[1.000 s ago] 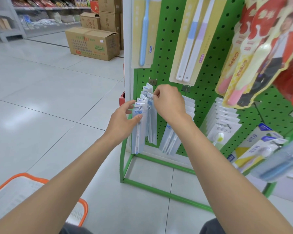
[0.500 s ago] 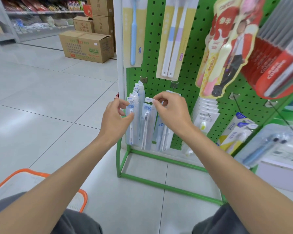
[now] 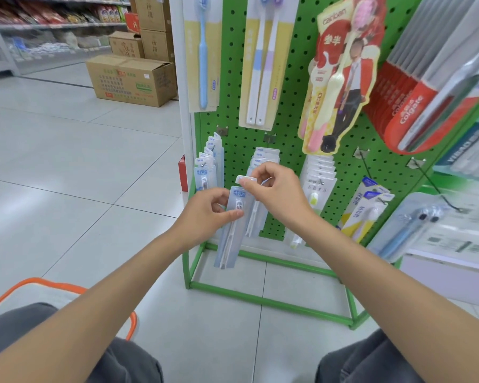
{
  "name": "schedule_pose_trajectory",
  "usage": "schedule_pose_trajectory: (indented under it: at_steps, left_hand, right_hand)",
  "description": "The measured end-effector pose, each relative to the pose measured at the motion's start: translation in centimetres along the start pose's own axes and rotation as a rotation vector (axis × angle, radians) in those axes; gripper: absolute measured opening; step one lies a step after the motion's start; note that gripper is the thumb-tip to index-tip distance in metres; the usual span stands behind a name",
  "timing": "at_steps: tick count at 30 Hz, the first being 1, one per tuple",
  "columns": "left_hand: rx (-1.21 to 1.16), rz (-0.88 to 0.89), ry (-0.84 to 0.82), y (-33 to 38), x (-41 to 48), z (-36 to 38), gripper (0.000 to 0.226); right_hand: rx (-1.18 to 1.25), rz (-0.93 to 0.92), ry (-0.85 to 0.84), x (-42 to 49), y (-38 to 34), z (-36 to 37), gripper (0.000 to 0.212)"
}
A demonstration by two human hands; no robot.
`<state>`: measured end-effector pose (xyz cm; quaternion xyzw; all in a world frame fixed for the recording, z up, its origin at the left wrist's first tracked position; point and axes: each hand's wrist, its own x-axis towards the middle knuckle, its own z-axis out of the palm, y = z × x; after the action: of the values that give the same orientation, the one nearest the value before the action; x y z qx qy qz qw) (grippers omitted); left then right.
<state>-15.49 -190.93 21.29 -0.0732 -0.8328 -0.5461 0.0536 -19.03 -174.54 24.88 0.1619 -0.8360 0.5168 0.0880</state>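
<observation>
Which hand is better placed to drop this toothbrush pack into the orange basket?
Probably the left hand: it pinches the toothbrush pack mid-body, and the orange basket sits on the floor on that side. The right hand only pinches the top tab.

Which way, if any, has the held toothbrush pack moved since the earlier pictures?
Yes. The toothbrush pack has come off the left hanging stack, rightward across the green pegboard.

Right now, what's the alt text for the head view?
Both hands hold a pale blue toothbrush pack in front of a green pegboard rack hung with other toothbrushes. The right hand pinches its top tab and the left hand grips its side. An orange-rimmed basket sits on the floor by the person's left leg.
</observation>
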Motion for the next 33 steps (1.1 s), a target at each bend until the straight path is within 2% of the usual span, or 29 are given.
schedule_pose_trajectory:
  at_steps: [5, 8, 13, 17, 21, 24, 28, 30, 33]
  left_hand:
    - [-0.076, -0.032, 0.002, 0.4, 0.1, 0.1, 0.018]
    - [-0.232, -0.141, 0.052, 0.7, 0.3, -0.1, 0.023]
    - [-0.437, -0.258, 0.199, 1.0, 1.0, -1.6, 0.013]
    - [-0.484, -0.268, 0.304, 0.9, 1.4, -3.2, 0.013]
    - [-0.554, -0.272, 0.409, 0.9, 1.9, -4.5, 0.013]
    - [-0.597, -0.289, 0.424, 0.7, 2.0, -5.2, 0.014]
    - [-0.658, -0.267, 0.367, 0.7, 2.2, -5.2, 0.013]
    - [-0.650, -0.243, 0.327, 0.9, 2.2, -5.0, 0.025]
    - [-0.445, -0.178, 0.333, 1.5, 2.1, -4.6, 0.036]
  right_hand:
    - [0.041, 0.056, -0.006, 0.4, 0.0, -0.5, 0.013]
    - [0.082, 0.129, -0.081, 0.6, 0.2, -0.4, 0.016]
    - [0.046, 0.268, -0.330, 0.0, 0.6, 0.7, 0.034]
    - [0.066, 0.344, -0.511, -0.6, 1.1, 1.6, 0.036]
    - [-0.034, 0.349, -0.714, -1.2, 2.0, 2.1, 0.030]
    - [-0.168, 0.319, -0.838, -1.8, 2.4, 2.5, 0.039]
    - [-0.156, 0.302, -0.877, -2.4, 2.2, 3.1, 0.020]
    - [-0.155, 0.287, -0.887, -2.7, 1.9, 3.4, 0.015]
    - [-0.199, 0.263, -0.847, -2.9, 2.0, 4.0, 0.022]
